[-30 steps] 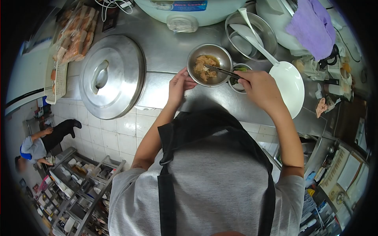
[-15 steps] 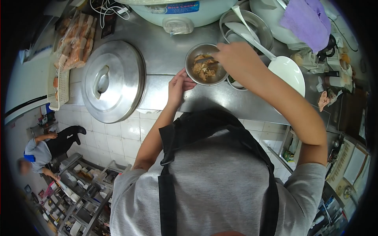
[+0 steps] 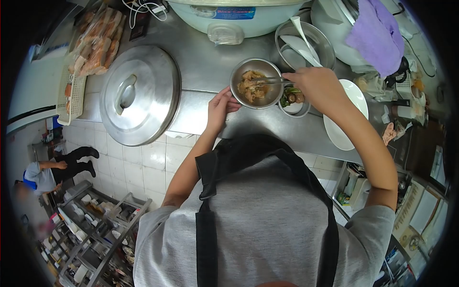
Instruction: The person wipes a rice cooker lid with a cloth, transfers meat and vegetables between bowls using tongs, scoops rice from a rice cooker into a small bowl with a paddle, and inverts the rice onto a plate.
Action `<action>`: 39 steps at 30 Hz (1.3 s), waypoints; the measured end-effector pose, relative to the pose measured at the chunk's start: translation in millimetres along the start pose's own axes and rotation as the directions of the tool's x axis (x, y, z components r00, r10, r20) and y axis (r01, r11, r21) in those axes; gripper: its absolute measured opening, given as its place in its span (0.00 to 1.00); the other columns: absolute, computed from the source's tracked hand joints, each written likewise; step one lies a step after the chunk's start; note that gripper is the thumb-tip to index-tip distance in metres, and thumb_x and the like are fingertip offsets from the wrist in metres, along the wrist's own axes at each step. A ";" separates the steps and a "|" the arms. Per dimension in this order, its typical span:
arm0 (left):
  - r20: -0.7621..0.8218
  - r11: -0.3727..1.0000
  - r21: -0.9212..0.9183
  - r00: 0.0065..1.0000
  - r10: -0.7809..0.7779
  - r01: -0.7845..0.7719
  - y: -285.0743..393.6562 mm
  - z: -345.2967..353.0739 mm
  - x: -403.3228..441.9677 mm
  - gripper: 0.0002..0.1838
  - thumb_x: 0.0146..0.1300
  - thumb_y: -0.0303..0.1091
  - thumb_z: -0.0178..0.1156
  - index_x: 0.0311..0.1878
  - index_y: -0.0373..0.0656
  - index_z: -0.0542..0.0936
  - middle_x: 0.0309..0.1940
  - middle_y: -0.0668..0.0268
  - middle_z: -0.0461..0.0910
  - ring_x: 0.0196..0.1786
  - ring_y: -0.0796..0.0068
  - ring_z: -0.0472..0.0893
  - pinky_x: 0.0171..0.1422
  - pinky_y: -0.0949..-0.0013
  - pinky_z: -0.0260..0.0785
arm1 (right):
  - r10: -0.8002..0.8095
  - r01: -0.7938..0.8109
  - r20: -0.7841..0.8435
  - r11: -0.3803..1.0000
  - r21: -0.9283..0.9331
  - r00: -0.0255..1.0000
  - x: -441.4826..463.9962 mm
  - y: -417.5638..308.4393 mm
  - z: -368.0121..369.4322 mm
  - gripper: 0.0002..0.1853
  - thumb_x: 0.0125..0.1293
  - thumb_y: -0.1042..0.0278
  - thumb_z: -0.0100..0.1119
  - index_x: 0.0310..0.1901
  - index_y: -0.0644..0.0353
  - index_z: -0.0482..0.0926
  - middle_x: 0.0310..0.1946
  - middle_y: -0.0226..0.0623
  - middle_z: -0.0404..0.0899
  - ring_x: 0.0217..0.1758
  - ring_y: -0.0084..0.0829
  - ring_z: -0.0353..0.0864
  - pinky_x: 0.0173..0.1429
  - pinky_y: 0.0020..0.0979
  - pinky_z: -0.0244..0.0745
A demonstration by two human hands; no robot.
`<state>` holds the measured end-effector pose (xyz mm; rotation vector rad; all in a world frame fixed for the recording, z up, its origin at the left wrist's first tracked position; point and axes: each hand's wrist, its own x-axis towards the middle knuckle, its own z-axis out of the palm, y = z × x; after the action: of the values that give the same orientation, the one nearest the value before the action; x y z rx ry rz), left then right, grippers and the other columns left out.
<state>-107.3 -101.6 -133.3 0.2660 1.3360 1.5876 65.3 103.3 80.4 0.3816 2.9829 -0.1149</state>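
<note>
My left hand [image 3: 223,106] is at the left side of a round metal bowl [image 3: 273,94], its fingers gripping near the rim. Cooked brownish meat pieces [image 3: 251,87] lie inside. In my right hand [image 3: 319,86] are metal tongs [image 3: 273,81], with their tips among the meat. Just below that hand, a smaller metal bowl [image 3: 294,115] holds green vegetables and a mushroom [image 3: 291,98]. A white oval plate [image 3: 344,136] sits on the counter, partly covered by my right forearm.
On the steel counter [image 3: 201,67] lies a large metal lid [image 3: 143,110]. A rice cooker [image 3: 201,19] stands behind, beside a metal pot [image 3: 330,48] with white ladles. Bagged food [image 3: 103,43] is at left, a purple cloth [image 3: 375,38] at right. Another person [image 3: 43,174] is far left.
My right hand has moved right and down, drawing the tongs back across the bowl and uncovering the smaller bowl of vegetables. My left hand stays at the bowl. The view has shifted slightly.
</note>
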 end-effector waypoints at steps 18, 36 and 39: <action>0.008 0.999 0.042 1.000 -0.012 0.012 3.7 -0.5 1.3 0.25 0.75 0.36 0.49 0.69 0.33 0.66 0.36 0.59 0.83 0.36 0.67 0.87 0.41 0.70 0.82 | 0.095 -0.072 0.102 0.976 -0.206 0.990 -84.4 40.5 21.9 0.10 0.56 0.75 0.58 0.37 0.53 0.87 0.28 0.37 0.82 0.35 0.38 0.84 0.41 0.37 0.79; -0.024 1.000 0.015 1.000 0.003 -0.002 4.3 2.0 -2.5 0.22 0.74 0.35 0.51 0.67 0.36 0.71 0.35 0.62 0.82 0.35 0.70 0.86 0.40 0.71 0.82 | 0.225 -0.161 0.205 0.944 -0.288 0.952 -68.4 23.3 -4.2 0.18 0.58 0.77 0.57 0.47 0.48 0.88 0.29 0.39 0.82 0.35 0.38 0.84 0.41 0.38 0.78; -0.035 1.000 0.004 0.999 -0.003 0.003 4.1 3.9 -3.0 0.22 0.74 0.36 0.52 0.66 0.36 0.72 0.35 0.62 0.82 0.35 0.70 0.86 0.40 0.72 0.81 | 0.156 -0.092 0.230 0.960 -0.265 0.961 -66.8 17.1 6.8 0.17 0.59 0.75 0.56 0.47 0.48 0.88 0.28 0.39 0.82 0.34 0.37 0.85 0.41 0.39 0.78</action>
<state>-105.4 -101.2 -127.2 0.2402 1.3663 1.5938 134.6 102.7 82.1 0.4835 2.6721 0.2131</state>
